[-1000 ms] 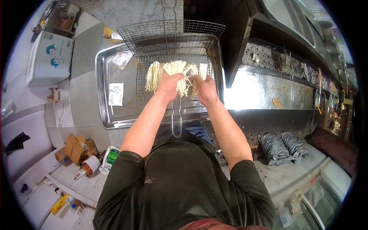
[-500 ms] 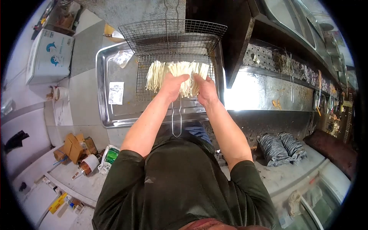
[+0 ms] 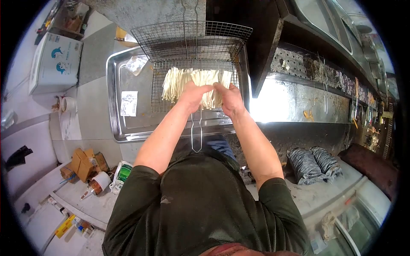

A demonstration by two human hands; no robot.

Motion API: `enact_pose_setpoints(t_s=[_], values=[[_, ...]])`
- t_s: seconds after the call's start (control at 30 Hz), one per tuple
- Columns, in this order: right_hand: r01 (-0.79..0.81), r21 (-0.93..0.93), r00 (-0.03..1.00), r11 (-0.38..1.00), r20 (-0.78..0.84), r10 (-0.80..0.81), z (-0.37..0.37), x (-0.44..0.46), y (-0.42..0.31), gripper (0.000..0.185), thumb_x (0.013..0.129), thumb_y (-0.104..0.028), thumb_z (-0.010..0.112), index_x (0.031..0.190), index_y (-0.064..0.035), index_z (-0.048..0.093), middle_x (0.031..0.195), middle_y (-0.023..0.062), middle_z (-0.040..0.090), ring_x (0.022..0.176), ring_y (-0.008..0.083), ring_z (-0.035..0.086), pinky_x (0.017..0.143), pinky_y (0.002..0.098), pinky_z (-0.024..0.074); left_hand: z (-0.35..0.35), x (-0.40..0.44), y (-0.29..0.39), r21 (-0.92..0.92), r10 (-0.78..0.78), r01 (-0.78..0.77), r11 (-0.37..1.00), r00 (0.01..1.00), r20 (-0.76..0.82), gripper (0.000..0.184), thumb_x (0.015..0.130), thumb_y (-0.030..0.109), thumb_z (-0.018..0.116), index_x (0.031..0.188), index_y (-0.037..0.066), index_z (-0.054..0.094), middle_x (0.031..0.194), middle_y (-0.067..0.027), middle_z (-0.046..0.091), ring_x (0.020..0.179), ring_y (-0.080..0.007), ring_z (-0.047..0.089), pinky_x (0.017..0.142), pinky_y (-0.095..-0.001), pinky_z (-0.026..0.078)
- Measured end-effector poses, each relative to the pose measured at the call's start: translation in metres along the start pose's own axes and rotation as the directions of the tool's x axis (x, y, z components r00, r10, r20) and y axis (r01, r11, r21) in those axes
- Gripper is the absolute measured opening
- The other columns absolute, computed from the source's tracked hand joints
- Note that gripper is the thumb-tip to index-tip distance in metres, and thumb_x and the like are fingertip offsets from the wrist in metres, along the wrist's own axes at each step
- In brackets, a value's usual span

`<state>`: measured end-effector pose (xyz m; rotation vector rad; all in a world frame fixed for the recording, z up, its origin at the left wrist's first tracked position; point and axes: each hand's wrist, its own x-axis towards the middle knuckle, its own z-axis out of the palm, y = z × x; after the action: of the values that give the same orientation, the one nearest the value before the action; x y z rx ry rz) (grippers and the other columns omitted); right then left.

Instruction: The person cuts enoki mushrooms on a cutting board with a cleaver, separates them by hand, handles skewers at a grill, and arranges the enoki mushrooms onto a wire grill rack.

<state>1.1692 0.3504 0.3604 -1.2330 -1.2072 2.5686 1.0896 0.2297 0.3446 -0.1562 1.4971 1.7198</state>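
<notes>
Pale, thin-stemmed enoki mushrooms (image 3: pixel 174 84) lie in a row across the lower half of a hinged wire grilling basket (image 3: pixel 159 100). The basket's mesh lid (image 3: pixel 164 46) is swung up at the far side, and its wire handle (image 3: pixel 197 145) points toward my body. My left hand (image 3: pixel 192 94) is closed around the left side of the middle mushroom bunch, thumb on top. From the right, my right hand (image 3: pixel 232 100) grips the same bunch, its thumb tip almost meeting the left one. Most of my fingers are hidden by the mushrooms and hands.
Beneath the basket is a large steel tray (image 3: pixel 112 96), with a printed paper slip (image 3: pixel 129 103) and a crumpled wrapper (image 3: pixel 136 64) in it. A dark shelf unit (image 3: pixel 267 51) rises close on the right. Black plastic-wrapped packs (image 3: pixel 305 166) sit at lower right.
Both hands have shifted slightly toward my body, and the thumbs have come closer together over the mushroom bunch. The basket and tray stay nearly in place.
</notes>
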Motion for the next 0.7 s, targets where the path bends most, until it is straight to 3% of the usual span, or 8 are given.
enact_pose_setpoints(t_s=[0.13, 0.23, 0.27, 0.37, 0.43, 0.6, 0.7], values=[[0.104, -0.011, 0.993, 0.995, -0.053, -0.104, -0.013, 0.015, 0.01, 0.023, 0.087, -0.008, 0.062, 0.107, 0.004, 0.058, 0.093, 0.0103, 0.066, 0.079, 0.0165, 0.063, 0.064, 0.0299, 0.05, -0.005, -0.009, 0.019, -0.23, -0.078, 0.06, 0.971, 0.995, -0.07, 0.029, 0.079, 0.0, 0.064, 0.107, -0.007, 0.058, 0.097, -0.015, 0.065, 0.075, -0.0222, 0.067, 0.061, -0.0338, 0.055], [0.022, 0.03, 0.997, 0.999, -0.079, -0.019, -0.021, 0.016, 0.005, 0.025, 0.088, -0.01, 0.061, 0.108, 0.005, 0.057, 0.094, 0.0115, 0.066, 0.078, 0.018, 0.063, 0.064, 0.0312, 0.0502, -0.011, -0.012, 0.021, -0.212, -0.114, 0.088, 0.973, 0.987, -0.112, 0.029, 0.078, 0.0, 0.065, 0.106, -0.006, 0.059, 0.097, -0.0148, 0.065, 0.077, -0.0222, 0.067, 0.061, -0.0344, 0.055], [-0.024, -0.064, 0.998, 0.998, -0.064, 0.02, -0.022, 0.019, 0.008, 0.027, 0.088, -0.01, 0.061, 0.11, 0.0054, 0.056, 0.095, 0.0122, 0.065, 0.079, 0.0185, 0.063, 0.065, 0.0317, 0.0509, -0.01, -0.01, 0.017, -0.188, -0.07, 0.05, 0.981, 0.993, -0.099, 0.03, 0.078, -0.001, 0.064, 0.107, -0.006, 0.059, 0.099, -0.014, 0.065, 0.083, -0.0225, 0.067, 0.067, -0.0343, 0.055], [-0.019, -0.11, 0.999, 0.994, -0.034, 0.016, -0.018, 0.037, 0.028, 0.028, 0.088, -0.011, 0.063, 0.108, 0.0066, 0.054, 0.092, 0.0133, 0.064, 0.078, 0.0206, 0.064, 0.062, 0.0324, 0.0544, -0.011, 0.013, -0.016, 0.001, 0.068, -0.068, 0.998, 0.997, -0.048, 0.034, 0.076, -0.001, 0.066, 0.108, -0.006, 0.059, 0.1, -0.0133, 0.066, 0.088, -0.0227, 0.066, 0.073, -0.0338, 0.053], [-0.079, -0.138, 0.994, 0.987, -0.089, 0.067, -0.005, 0.025, 0.012, 0.029, 0.088, -0.01, 0.063, 0.11, 0.0069, 0.053, 0.092, 0.0132, 0.064, 0.077, 0.0207, 0.065, 0.061, 0.0319, 0.0542, 0.003, 0.01, -0.007, 0.301, 0.067, -0.028, 0.953, 0.991, -0.12, 0.038, 0.072, 0.005, 0.071, 0.106, -0.008, 0.06, 0.097, -0.0145, 0.067, 0.086, -0.0221, 0.064, 0.075, -0.0328, 0.05], [-0.123, -0.276, 0.991, 0.953, -0.086, 0.103, -0.019, 0.047, 0.018, 0.034, 0.086, -0.011, 0.064, 0.111, 0.0069, 0.051, 0.088, 0.0122, 0.063, 0.071, 0.0197, 0.063, 0.052, 0.031, 0.05, 0.007, 0.015, 0.009, 0.624, 0.047, 0.081, 0.777, 0.982, -0.185, 0.051, 0.075, 0.021, 0.072, 0.11, -0.013, 0.057, 0.099, -0.0205, 0.065, 0.088, -0.0261, 0.063, 0.077, -0.0374, 0.05], [-0.115, -0.349, 0.993, 0.93, -0.073, 0.096, 0.005, 0.022, -0.013, 0.04, 0.083, -0.016, 0.067, 0.112, 0.0057, 0.051, 0.084, 0.011, 0.061, 0.064, 0.0176, 0.059, 0.044, 0.0319, 0.0432, 0.009, 0.02, 0.013, 0.536, 0.075, 0.104, 0.838, 0.951, -0.301, 0.059, 0.077, 0.028, 0.069, 0.114, -0.015, 0.053, 0.103, -0.0238, 0.063, 0.09, -0.0282, 0.062, 0.074, -0.0395, 0.05]])
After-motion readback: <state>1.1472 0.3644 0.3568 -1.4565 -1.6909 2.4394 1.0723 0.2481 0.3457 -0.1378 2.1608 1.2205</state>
